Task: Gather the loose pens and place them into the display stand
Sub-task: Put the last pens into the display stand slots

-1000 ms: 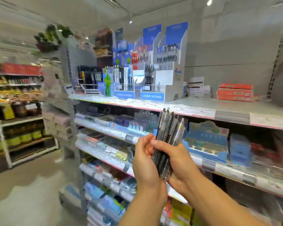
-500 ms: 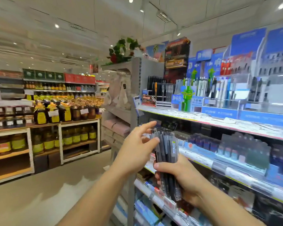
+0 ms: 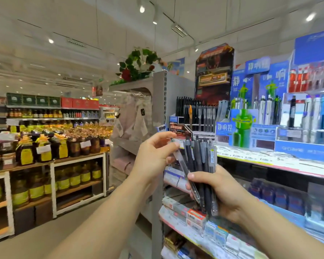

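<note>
My right hand (image 3: 221, 191) grips a bundle of several dark pens (image 3: 202, 161), held upright in front of the shelves. My left hand (image 3: 153, 156) pinches the top of one clear-barrelled pen (image 3: 178, 156) at the bundle's left edge, tilting it away from the others. Just behind and above my hands, on the top shelf, stands the dark display stand (image 3: 196, 116) with rows of black pens in it. Blue and green pen displays (image 3: 251, 116) stand to its right.
The top shelf edge (image 3: 269, 161) runs right from the stand, covered in price labels. Lower shelves (image 3: 204, 221) hold boxed stationery. A grey shelf upright (image 3: 158, 128) stands left of my hands. Across the aisle, wooden racks (image 3: 64, 159) carry bottles of oil.
My view has swung left, from the blue displays toward the dark stand and the aisle. My left hand went from steadying the bundle to pinching a single pen out of it.
</note>
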`<state>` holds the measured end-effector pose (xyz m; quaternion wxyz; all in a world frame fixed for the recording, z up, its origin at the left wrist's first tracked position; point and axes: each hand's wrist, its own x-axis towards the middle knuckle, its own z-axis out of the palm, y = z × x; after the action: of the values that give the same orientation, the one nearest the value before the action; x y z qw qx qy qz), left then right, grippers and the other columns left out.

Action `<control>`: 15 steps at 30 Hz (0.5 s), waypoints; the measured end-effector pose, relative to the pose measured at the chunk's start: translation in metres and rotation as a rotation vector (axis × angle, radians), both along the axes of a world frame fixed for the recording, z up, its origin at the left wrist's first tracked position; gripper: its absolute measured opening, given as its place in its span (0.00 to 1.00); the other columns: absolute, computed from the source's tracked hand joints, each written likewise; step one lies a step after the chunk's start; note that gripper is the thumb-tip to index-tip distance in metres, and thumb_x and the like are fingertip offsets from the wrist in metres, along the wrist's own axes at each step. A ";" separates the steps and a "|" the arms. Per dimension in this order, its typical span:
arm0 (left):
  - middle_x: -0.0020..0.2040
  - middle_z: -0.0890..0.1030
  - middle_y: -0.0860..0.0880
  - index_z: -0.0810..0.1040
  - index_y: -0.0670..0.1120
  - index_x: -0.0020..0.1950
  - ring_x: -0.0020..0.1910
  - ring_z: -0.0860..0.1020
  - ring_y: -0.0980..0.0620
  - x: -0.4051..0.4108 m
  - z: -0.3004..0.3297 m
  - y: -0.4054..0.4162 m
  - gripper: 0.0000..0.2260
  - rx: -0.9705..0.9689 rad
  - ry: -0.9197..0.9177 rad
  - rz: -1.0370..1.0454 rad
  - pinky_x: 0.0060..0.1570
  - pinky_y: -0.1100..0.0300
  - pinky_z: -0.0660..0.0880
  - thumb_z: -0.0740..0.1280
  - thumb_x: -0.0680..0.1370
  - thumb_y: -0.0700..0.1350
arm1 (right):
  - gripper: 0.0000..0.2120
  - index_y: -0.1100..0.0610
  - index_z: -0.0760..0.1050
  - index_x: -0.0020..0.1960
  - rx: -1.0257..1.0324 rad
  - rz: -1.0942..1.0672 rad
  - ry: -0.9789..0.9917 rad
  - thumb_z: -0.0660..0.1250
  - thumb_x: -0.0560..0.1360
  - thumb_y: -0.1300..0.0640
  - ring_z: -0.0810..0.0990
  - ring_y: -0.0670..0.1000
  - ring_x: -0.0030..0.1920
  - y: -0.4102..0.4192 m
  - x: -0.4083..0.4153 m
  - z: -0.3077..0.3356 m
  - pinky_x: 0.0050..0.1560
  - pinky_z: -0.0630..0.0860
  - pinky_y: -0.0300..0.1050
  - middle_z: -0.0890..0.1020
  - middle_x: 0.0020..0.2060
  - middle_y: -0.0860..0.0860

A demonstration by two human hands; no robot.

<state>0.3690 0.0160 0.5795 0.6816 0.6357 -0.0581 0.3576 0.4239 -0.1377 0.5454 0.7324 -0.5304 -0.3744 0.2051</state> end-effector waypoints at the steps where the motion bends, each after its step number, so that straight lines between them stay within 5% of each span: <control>1: 0.40 0.80 0.51 0.83 0.48 0.48 0.37 0.79 0.58 0.015 0.005 0.008 0.08 0.002 0.001 0.025 0.35 0.63 0.76 0.71 0.76 0.35 | 0.10 0.54 0.85 0.36 0.023 -0.001 -0.002 0.73 0.66 0.68 0.80 0.50 0.27 0.007 0.019 0.004 0.27 0.77 0.41 0.80 0.29 0.58; 6: 0.42 0.83 0.46 0.81 0.48 0.53 0.31 0.78 0.58 0.095 0.032 0.043 0.06 0.148 0.027 0.216 0.28 0.64 0.75 0.71 0.78 0.40 | 0.06 0.57 0.86 0.38 0.043 -0.100 0.007 0.73 0.63 0.65 0.85 0.54 0.33 0.049 0.110 0.026 0.31 0.80 0.44 0.84 0.35 0.62; 12: 0.37 0.82 0.50 0.80 0.50 0.53 0.35 0.80 0.55 0.187 0.061 0.071 0.07 0.289 -0.034 0.361 0.42 0.51 0.83 0.72 0.77 0.42 | 0.05 0.58 0.86 0.39 0.032 -0.192 -0.023 0.73 0.65 0.65 0.83 0.57 0.30 0.078 0.189 0.050 0.32 0.80 0.48 0.84 0.35 0.64; 15: 0.39 0.81 0.49 0.80 0.51 0.52 0.31 0.80 0.56 0.232 0.076 0.077 0.07 0.295 -0.088 0.336 0.37 0.52 0.83 0.73 0.77 0.43 | 0.08 0.61 0.85 0.41 -0.062 -0.362 -0.126 0.74 0.62 0.61 0.84 0.61 0.36 0.076 0.220 0.066 0.37 0.82 0.55 0.86 0.39 0.65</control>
<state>0.6007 0.0925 0.6551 0.5088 0.7132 -0.0329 0.4811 0.6443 -0.0619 0.6112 0.7156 -0.6234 -0.3114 0.0477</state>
